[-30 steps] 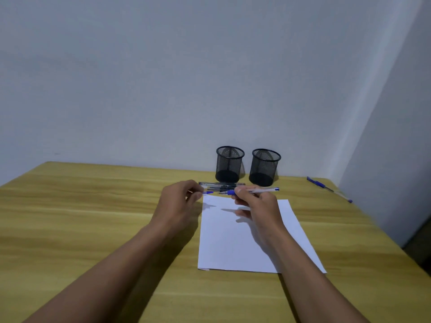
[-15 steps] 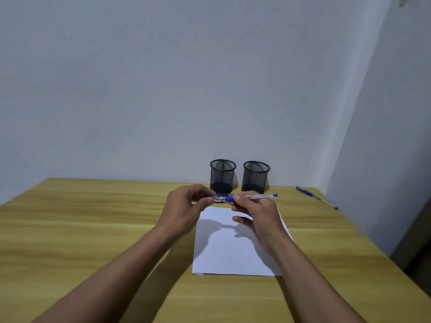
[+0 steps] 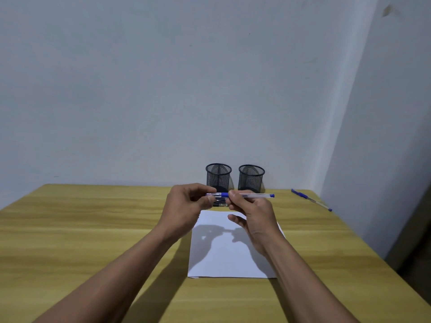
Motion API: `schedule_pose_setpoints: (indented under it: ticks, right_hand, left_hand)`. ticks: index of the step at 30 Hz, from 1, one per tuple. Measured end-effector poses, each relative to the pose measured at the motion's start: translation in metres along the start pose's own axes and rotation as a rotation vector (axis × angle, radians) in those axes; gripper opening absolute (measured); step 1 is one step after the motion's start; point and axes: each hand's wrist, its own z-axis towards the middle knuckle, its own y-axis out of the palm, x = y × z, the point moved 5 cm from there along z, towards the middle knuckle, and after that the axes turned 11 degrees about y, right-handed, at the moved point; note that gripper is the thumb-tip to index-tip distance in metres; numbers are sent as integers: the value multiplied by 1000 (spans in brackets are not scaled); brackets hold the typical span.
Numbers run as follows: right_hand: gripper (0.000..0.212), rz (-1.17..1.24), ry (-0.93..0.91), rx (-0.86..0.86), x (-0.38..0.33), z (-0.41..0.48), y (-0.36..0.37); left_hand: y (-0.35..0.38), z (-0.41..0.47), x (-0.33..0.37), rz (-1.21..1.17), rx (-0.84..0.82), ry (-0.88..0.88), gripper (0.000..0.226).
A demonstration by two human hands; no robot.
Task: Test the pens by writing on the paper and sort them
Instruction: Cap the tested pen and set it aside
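Observation:
A clear pen with a blue grip [image 3: 254,195] hangs level above the far end of the white paper [image 3: 231,255]. My right hand [image 3: 253,217] pinches it by the blue grip. My left hand [image 3: 186,206] has its fingers curled round the pen's left end, where the cap or tip sits; which of the two I cannot tell. Behind my hands a few more pens [image 3: 220,202] lie on the table, mostly hidden. Two black mesh cups [image 3: 218,177] [image 3: 251,178] stand side by side by the wall.
One blue pen [image 3: 311,199] lies apart at the far right of the wooden table [image 3: 81,229], near the corner of the walls. The table's right edge runs close to the side wall.
Both hands have lifted the blue pen higher off the paper, and my left hand has closed in on the pen's left end. The camera has tilted up.

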Motion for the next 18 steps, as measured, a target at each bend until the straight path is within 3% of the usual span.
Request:
schedule_pose_setpoints:
  ticks: [6, 12, 18]
  right_hand:
    - [4, 34, 31, 30, -16, 4, -22]
    - [8, -520, -219, 76, -54, 3, -41]
    - [9, -912, -335, 130, -72, -2, -59]
  left_hand:
    - [-8, 10, 3, 9, 22, -6, 9]
    - [-3, 14, 2, 63, -10, -1, 8]
    - [27, 20, 3, 57, -40, -19, 7]
